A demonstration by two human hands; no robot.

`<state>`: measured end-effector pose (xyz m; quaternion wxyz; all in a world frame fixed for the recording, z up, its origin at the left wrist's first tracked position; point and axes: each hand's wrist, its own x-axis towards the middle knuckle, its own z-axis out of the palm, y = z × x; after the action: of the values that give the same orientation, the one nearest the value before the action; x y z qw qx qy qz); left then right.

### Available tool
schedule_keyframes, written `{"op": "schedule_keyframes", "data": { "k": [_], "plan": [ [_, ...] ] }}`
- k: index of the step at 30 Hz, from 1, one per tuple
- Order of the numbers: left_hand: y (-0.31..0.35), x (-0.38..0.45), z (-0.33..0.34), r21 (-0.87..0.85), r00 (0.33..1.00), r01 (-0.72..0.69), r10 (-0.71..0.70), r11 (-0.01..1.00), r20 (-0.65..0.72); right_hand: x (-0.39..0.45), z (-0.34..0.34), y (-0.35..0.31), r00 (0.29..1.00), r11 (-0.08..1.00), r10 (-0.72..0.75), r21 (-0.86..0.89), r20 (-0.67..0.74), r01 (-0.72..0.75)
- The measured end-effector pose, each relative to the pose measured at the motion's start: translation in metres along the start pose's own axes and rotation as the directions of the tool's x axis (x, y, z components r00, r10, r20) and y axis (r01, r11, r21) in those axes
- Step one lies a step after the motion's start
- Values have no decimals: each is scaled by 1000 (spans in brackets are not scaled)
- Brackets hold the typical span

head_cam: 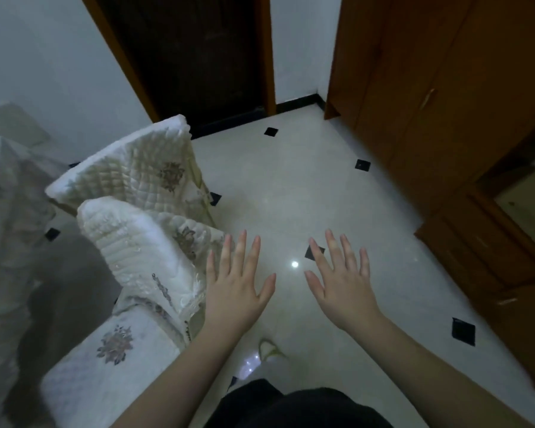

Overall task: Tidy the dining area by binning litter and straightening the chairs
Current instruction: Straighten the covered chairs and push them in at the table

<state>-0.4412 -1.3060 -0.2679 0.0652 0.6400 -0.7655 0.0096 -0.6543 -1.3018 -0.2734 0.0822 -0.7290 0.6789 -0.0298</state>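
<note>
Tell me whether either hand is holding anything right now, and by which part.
Nothing is held. The left hand and right hand hover open above the floor.

Ahead of us the pale tiled floor lies open between two flanks. On our left stand the near chair and the far chair, both in quilted covers, beside the draped table. On our right the wooden cabinet closes that side. A dark doorway stands beyond.
</note>
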Motion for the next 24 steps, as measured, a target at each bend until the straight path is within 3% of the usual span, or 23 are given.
{"op": "schedule_keyframes", "data": {
  "k": [8, 14, 19, 24],
  "plan": [
    [-75, 74, 2, 47, 982, 185, -183, 982, -42, 130, -4, -53, 979, 979, -203, -28, 19, 203],
    [-120, 100, -4, 53, 928, 368, -363, 928, -77, 205, -10, -102, 931, 931, -364, -17, 17, 364],
    [-145, 111, 8, 99, 865, 501, -492, 860, -102, 267, -9, -133, 830, 831, -554, -11, 63, 556],
    [-148, 130, 12, 155, 739, 673, -668, 723, -92, 329, -7, -156, 668, 672, -740, 36, 81, 740]
  ]
}}
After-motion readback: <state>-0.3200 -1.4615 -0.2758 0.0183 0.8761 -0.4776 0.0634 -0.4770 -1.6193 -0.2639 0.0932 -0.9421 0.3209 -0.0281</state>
